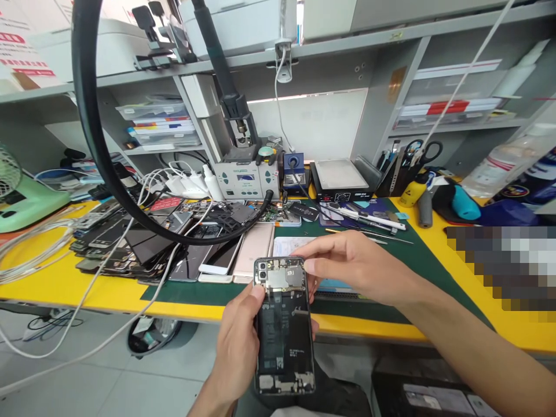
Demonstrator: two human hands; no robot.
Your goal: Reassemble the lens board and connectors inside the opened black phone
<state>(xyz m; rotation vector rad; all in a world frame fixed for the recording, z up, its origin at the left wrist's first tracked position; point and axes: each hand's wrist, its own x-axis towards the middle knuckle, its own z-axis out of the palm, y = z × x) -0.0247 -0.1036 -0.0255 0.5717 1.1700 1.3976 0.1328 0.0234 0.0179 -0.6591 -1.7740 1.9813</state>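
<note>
In the head view, an opened smartphone (pixel 284 330) is held upright in front of the bench's edge, its back cover off. The dual camera, metal shield and black battery show inside. My left hand (pixel 238 341) wraps around its left side, thumb on the frame beside the cameras and fingertips showing at the right edge. My right hand (pixel 347 266) grips the phone's top right corner, thumb at the edge and fingers behind it, partly hidden. Behind the phone lie a pale rose phone back (pixel 255 252) and a white-framed phone (pixel 222 255) on the green mat (pixel 417 281).
Stacked phone parts (pixel 125 243) cover the bench's left. A thick black hose (pixel 87 116) loops across the left from the rework station (pixel 243 180). Tweezers and tools (pixel 369 219) lie at the back right beside a hot plate (pixel 341 179). A bin (pixel 154 336) stands below.
</note>
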